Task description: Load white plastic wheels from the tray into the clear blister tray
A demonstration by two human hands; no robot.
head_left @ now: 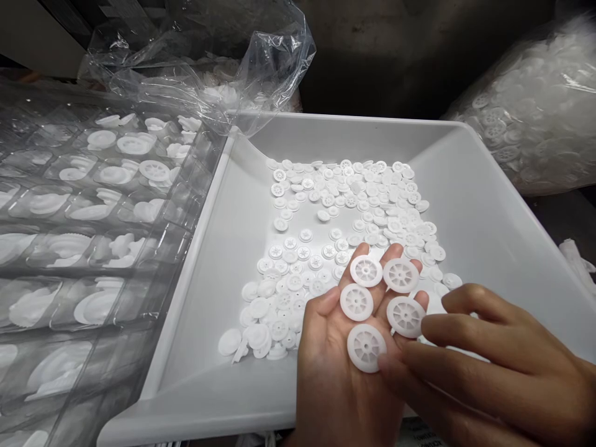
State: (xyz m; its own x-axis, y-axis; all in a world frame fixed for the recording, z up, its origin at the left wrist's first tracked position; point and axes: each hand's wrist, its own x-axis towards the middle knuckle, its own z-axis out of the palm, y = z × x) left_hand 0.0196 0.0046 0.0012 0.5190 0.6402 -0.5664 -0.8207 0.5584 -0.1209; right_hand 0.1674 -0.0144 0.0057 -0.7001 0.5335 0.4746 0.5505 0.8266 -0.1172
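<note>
My left hand [335, 372] lies palm up over the near edge of a white tray [479, 211]. Several white spoked plastic wheels [365, 347] rest flat on its palm and fingers. My right hand [493, 366] comes in from the right, fingers loosely apart, thumb tip touching the lowest wheel and fingertips close to another wheel [405, 315]. Many more small white wheels [354, 205] lie scattered in the tray beyond my hands.
Clear plastic compartment trays [93, 205] holding white gear parts fill the left side. An open clear bag [209, 68] sits behind the tray. A sealed bag of white wheels [535, 112] lies at the far right.
</note>
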